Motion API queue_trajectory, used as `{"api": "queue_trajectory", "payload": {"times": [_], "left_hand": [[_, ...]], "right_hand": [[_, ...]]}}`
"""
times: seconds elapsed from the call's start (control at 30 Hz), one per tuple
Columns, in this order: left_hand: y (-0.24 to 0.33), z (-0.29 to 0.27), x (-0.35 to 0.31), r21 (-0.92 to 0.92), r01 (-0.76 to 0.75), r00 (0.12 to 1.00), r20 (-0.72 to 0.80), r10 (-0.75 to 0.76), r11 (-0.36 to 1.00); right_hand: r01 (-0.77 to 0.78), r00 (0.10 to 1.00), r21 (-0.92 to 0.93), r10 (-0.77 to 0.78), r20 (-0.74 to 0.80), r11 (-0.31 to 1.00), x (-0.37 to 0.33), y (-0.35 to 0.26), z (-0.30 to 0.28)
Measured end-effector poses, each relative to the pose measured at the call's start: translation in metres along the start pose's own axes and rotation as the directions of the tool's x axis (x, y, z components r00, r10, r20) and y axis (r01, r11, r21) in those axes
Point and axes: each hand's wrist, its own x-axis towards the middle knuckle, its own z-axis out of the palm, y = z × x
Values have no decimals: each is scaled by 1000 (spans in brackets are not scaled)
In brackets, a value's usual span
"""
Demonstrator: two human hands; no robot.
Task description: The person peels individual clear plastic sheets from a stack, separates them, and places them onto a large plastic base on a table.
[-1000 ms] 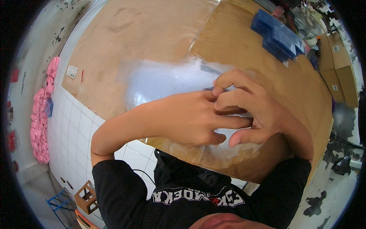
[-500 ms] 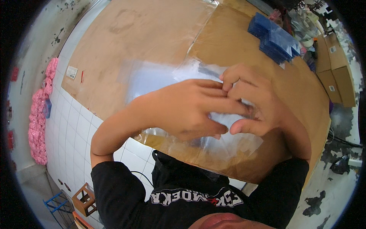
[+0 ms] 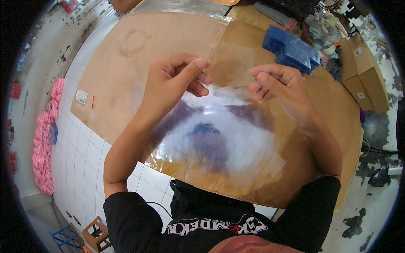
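while your left hand (image 3: 171,82) and right hand (image 3: 276,84) each pinch the clear plastic bag (image 3: 219,139) in a closed grip above the table (image 3: 126,55), uneven pull may tear its thin film.

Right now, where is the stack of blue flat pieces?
In the head view, the stack of blue flat pieces sits upper right on the brown cardboard-covered table, beyond the right hand.

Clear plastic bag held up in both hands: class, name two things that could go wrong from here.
1. The clear plastic bag is pinched only at its top edge by the left hand and right hand; the thin film might slip or tear.
2. It hangs low over the cardboard sheet, so its bottom might drag and crease.
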Motion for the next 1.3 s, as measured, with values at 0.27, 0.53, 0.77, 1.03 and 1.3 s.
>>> {"api": "queue_trajectory", "payload": {"times": [0.27,0.53,0.77,1.03,1.3], "left_hand": [[-4,3,-2,-23,-1,1000,29,2,1000],[-5,1,0,-38,46,998,36,-45,998],[-7,0,3,-41,73,996,49,-71,996],[-10,0,4,-47,70,997,34,-68,996],[-12,-2,4,-43,69,996,60,-66,997]], "right_hand": [[0,995,57,5,-97,998,5,9,-8],[76,982,60,-64,-180,995,8,12,-13],[86,982,65,-73,-173,994,8,14,-17],[90,982,114,-68,-178,989,7,9,-15],[108,979,124,-84,-185,986,9,12,-18]]}}
